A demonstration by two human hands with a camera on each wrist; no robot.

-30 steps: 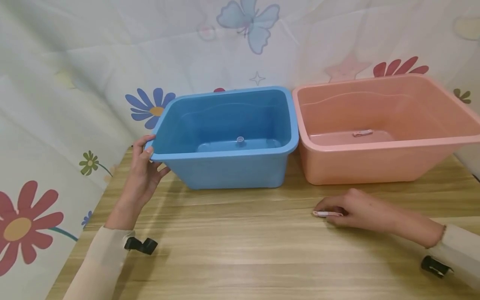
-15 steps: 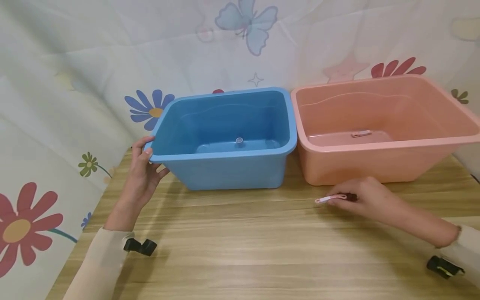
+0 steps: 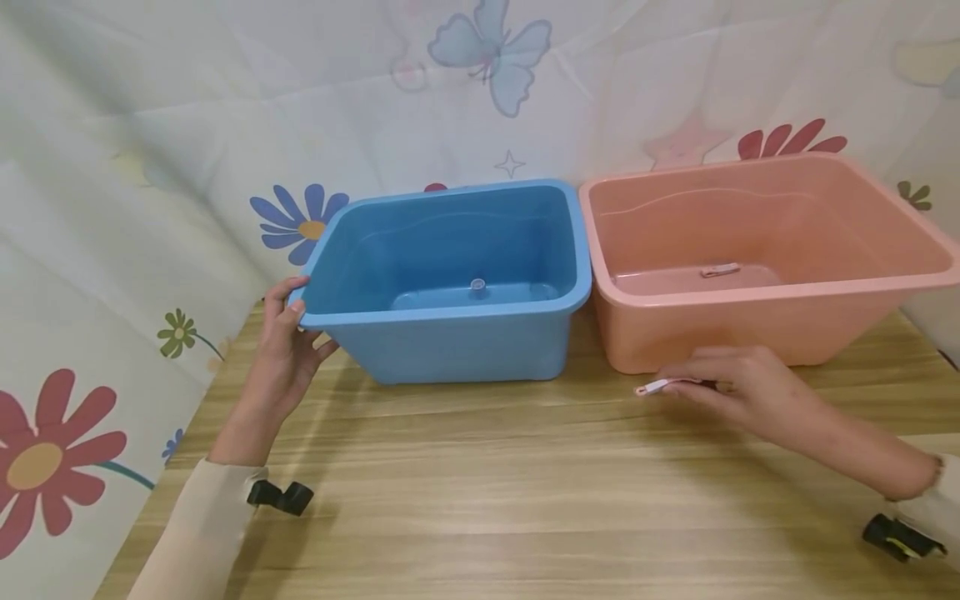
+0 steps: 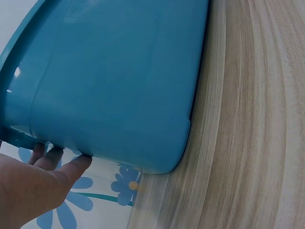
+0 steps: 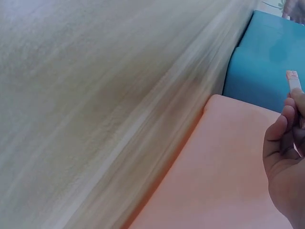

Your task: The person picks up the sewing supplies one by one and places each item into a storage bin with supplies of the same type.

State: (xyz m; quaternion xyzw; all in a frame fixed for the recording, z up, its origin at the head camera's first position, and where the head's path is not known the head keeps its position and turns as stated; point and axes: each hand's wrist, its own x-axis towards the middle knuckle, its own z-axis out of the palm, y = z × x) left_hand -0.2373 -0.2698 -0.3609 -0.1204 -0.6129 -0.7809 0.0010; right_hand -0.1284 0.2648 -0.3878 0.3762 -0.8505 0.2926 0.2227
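Note:
My left hand (image 3: pixel 281 342) grips the left rim of a blue plastic tub (image 3: pixel 450 346), thumb on the rim and fingers against the outer wall. In the left wrist view, fingertips (image 4: pixel 78 164) touch the tub's side. My right hand (image 3: pixel 757 392) pinches what looks like a pink-and-white nail clipper (image 3: pixel 654 387), held above the table in front of a pink tub (image 3: pixel 720 329). One end of the clipper (image 5: pixel 292 80) sticks out past the thumb in the right wrist view. A similar pink-and-white clipper (image 3: pixel 720 271) lies inside the pink tub.
A small whitish round piece (image 3: pixel 477 287) sits on the blue tub's floor. Both tubs stand side by side at the back of the wood-grain table (image 3: pixel 480 500). Behind them hangs a patterned curtain (image 3: pixel 360 100).
My right hand has lifted the nail clipper off the table and moved it toward the pink tub. The left hand stays on the blue tub's rim.

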